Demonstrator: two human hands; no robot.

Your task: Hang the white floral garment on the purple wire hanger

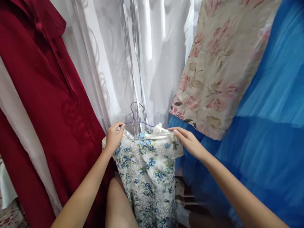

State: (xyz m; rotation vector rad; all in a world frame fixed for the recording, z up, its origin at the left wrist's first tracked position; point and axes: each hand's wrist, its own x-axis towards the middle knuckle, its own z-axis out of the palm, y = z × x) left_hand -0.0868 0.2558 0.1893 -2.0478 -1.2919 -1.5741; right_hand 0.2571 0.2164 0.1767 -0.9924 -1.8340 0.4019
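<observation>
"Where's the blue-flowered garment (147, 164)?"
"Between the hands, which are apart: the left hand (114, 136) pinches one shoulder, the right hand (189, 141) touches the other, its grip unclear."
"And the purple hanger (134, 117)?"
"Hook visible; its arms run out of sight at the neckline."
"The hem?"
"Cut off by the bottom edge."

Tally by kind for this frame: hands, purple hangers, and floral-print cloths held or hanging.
Hands: 2 (left hand, right hand)
Purple hanger: 1
Floral-print cloths: 2 (blue-flowered garment, pink-flowered cloth)
Total: 5
</observation>
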